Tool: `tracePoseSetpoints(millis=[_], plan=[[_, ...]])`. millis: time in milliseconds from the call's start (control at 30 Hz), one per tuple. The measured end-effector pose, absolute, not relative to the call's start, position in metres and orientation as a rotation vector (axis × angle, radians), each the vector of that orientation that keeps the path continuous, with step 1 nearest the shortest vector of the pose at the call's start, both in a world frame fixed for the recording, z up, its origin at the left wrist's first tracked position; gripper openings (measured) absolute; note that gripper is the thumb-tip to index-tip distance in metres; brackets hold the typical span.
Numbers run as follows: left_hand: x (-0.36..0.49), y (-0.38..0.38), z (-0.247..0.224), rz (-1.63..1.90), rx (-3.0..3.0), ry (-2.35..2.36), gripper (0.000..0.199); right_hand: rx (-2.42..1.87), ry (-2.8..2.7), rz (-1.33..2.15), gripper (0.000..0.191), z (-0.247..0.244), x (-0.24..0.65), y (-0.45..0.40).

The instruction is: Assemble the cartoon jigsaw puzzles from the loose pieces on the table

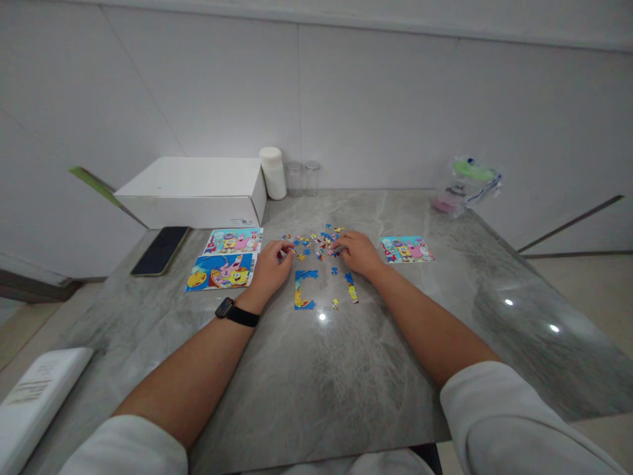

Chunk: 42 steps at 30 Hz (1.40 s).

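Loose jigsaw puzzle pieces (305,241) lie scattered between my two hands. My left hand (275,262), with a black watch (237,312) on the wrist, is at their left edge; its fingers are curled together, and anything in them is too small to make out. At the right side of the pieces, my right hand (357,252) reaches in with bent fingertips touching or just over them; whether it grips one is hidden. Closer to me lies a joined corner of puzzle pieces (299,290), blue and yellow. A joined strip of pieces (351,289) and a single piece (335,303) lie right of it.
Left are two cartoon picture cards (220,272), a phone (161,251) and a white box (192,191). A white bottle (273,174) and two clear glasses (311,178) stand behind. Right are another picture card (406,249) and a plastic bag (467,188). A white object (44,396) sits front left.
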<state>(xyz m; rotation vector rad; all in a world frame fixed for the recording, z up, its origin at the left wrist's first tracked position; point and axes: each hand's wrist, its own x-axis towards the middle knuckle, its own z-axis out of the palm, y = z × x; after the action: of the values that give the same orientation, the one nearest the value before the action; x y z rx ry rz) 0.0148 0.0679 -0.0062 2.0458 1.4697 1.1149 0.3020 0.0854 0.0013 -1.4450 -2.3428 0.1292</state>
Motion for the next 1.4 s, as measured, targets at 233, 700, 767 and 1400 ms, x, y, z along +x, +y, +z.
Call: tracePoseSetpoints(millis=[233, 700, 767, 1400], plan=[[0.013, 0.072, -0.011, 1.258, 2.001, 1.482, 0.029, -1.373, -2.373, 0.176, 0.049, -0.002, 0.302, 0.087], [0.01, 0.075, -0.013, 1.454, 1.853, 1.45, 0.042, -1.446, -2.345, 0.174, 0.048, 0.0, 0.304, 0.086], [0.01, 0.076, -0.014, 1.471, 1.82, 1.453, 0.043, -1.465, -2.335, 0.171, 0.042, -0.001, 0.305, 0.087], [0.01, 0.077, -0.017, 1.438, 1.804, 1.432, 0.045, -1.839, -2.206, 0.022, 0.044, 0.001, 0.307, 0.088]])
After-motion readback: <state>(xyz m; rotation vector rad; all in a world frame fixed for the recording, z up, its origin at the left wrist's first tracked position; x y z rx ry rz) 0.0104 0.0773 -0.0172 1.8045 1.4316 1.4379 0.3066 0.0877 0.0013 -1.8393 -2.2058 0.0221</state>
